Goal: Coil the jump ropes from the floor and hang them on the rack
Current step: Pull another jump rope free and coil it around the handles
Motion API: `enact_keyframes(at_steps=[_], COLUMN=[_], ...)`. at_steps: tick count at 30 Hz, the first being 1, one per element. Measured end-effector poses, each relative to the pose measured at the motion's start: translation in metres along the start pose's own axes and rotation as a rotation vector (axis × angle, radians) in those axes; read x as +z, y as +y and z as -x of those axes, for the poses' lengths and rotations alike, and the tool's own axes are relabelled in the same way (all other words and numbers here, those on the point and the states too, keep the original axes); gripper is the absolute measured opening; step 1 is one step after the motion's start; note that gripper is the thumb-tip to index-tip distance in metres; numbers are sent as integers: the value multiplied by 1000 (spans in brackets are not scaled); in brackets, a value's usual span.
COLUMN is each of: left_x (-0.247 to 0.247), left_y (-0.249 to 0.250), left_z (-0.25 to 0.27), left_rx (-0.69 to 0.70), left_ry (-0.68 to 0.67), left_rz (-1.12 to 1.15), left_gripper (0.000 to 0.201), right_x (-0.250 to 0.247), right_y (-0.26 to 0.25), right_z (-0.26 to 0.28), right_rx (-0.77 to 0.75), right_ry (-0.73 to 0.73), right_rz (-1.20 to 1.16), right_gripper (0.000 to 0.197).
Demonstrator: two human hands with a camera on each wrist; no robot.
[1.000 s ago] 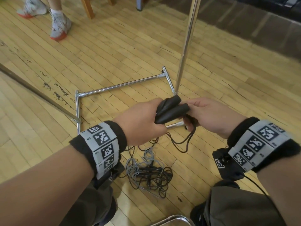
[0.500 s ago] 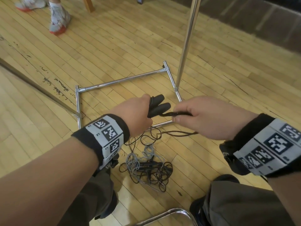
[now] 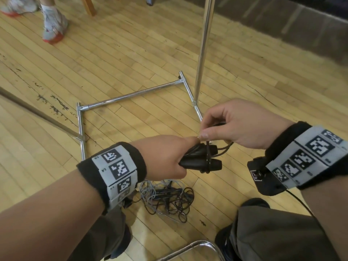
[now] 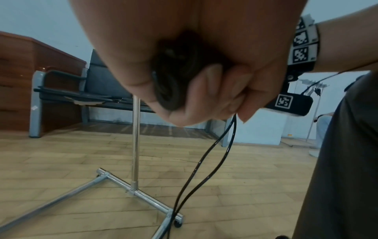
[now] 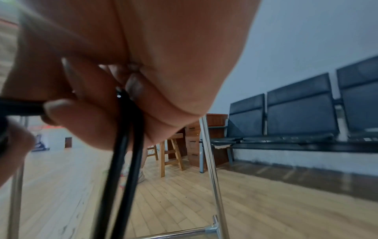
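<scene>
My left hand point(image 3: 165, 157) grips the two black handles point(image 3: 199, 159) of a jump rope side by side, their ends pointing right. A turn of black cord point(image 3: 208, 157) lies around the handles. My right hand point(image 3: 235, 125) pinches that cord just above and right of the handles. In the left wrist view two strands of the cord point(image 4: 204, 161) hang down from the fist point(image 4: 194, 72). The right wrist view shows the cord point(image 5: 124, 145) running down from my curled fingers point(image 5: 85, 113). A tangle of black and grey ropes point(image 3: 167, 200) lies on the floor below my hands.
The chrome rack's base frame point(image 3: 131, 95) and upright pole point(image 3: 203, 48) stand on the wooden floor just beyond my hands. Another person's sneakers point(image 3: 53, 25) are at the top left. A chrome chair tube point(image 3: 197, 245) sits at the bottom edge. Black bench seats point(image 5: 296, 116) line the wall.
The left hand has dropped lower and turned the handles to point right. The right hand has come above them with the cord, and a turn of cord now lies around the handles.
</scene>
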State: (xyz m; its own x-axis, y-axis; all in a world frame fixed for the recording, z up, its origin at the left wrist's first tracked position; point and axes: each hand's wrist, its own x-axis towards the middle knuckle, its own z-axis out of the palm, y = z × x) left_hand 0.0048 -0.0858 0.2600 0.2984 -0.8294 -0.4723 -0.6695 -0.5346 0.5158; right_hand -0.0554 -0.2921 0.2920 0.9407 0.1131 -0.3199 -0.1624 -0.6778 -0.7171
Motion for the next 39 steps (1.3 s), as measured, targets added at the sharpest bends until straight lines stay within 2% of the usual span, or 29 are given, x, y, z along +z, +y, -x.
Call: enact_keyframes(at_steps=[2,6,8,10,13,14,16,19,21,23,25,28,31,35,39], left_x=[-3,-7,-10,-15,-25,-27,-30,-32,-31,-27,-23,-17,-10,-12,-21], left_y=[1,5,4,-2,-16,-21,-32,-43,-45,-43,-37,-25,-13,-1,1], left_z=[3,8,10,12,12,12,13,15,17,16,15,16,18,20,24], left_rx=[53,102,70,1,-134,-189,-288,-423,-481,-462,-391,-289,-148,5,1], left_ry=[29,109,223,364,525,557,594,559,482,362,264,141,40,40,92], left_rz=[108,345,409,426,445,432,388,275,170,81,21,-8,-28,68,219], left_gripper=[33,34,37,42,39,34,28,29,28,27,29,34,34,36,29], right_x=[1,14,23,30,40,42,46,48,46,41,32,16,6,6,14], right_y=[1,1,1,0,-1,-3,-9,-23,-38,-51,-57,-52,-39,-23,-13], right_z=[-1,-6,-10,-14,-18,-19,-19,-13,-8,-6,-6,-5,-7,-12,-18], right_rx=[10,58,124,179,188,189,168,83,0,-82,-104,-66,-44,4,71], right_ry=[8,16,53,118,92,70,-16,-148,-159,-131,-81,28,102,79,71], right_rz=[-198,-503,-613,-576,-520,-450,-168,146,237,304,323,224,-2,-272,-586], right_gripper=[16,59,54,27,38,40,31,18,24,32,32,21,14,18,34])
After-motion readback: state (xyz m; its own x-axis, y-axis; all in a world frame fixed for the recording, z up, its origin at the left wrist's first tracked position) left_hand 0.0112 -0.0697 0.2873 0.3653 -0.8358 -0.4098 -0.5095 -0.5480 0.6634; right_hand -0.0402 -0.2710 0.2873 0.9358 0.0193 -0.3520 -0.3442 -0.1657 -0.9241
